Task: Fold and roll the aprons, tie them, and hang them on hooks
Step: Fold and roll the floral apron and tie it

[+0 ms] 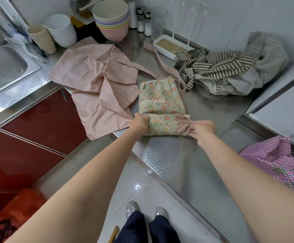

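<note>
A green floral apron (160,100) lies folded on the steel counter (169,158), its near end rolled into a thick roll. My left hand (140,122) grips the roll's left end. My right hand (201,128) pinches the roll's right end, where pink dotted fabric shows. The apron's pink dotted strap (162,62) trails away toward the back. A plain pink apron (97,85) lies crumpled to the left, hanging over the counter edge. A striped brown apron (218,71) is heaped at the back right. A pink checked apron (279,162) lies at the right edge.
A sink (4,67) is at the far left. Stacked bowls (111,20), cups (62,30), shakers (143,21) and a white tray (169,46) stand along the back wall. An orange bag (11,220) hangs at lower left. My feet stand on the tiled floor below.
</note>
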Demonstrator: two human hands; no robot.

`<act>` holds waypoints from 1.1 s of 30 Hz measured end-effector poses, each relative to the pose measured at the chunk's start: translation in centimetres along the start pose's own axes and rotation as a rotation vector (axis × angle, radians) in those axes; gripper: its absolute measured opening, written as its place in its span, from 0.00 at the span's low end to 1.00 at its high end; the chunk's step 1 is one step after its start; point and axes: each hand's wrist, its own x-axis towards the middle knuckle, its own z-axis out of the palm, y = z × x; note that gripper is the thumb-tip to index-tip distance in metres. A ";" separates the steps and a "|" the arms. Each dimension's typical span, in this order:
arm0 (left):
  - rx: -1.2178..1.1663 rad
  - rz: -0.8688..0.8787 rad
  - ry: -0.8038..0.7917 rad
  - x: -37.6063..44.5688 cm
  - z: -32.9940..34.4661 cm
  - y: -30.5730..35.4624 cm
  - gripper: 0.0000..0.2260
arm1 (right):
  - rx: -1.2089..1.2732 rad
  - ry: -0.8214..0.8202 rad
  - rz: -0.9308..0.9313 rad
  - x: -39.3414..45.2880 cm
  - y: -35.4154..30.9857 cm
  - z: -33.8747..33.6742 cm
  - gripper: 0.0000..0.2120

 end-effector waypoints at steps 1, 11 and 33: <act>-0.088 -0.027 -0.012 0.2 0.0 0.1 0.20 | 0.124 -0.057 0.036 -0.1 -0.7 -0.2 0.14; -0.488 -0.103 -0.088 0.3 0.1 -0.2 0.17 | -0.335 -0.193 -0.396 -0.1 -1.9 0.2 0.09; -0.611 -0.182 -0.079 1.1 -0.3 -1.7 0.18 | 0.008 -0.005 -0.119 0.3 -3.9 -0.1 0.13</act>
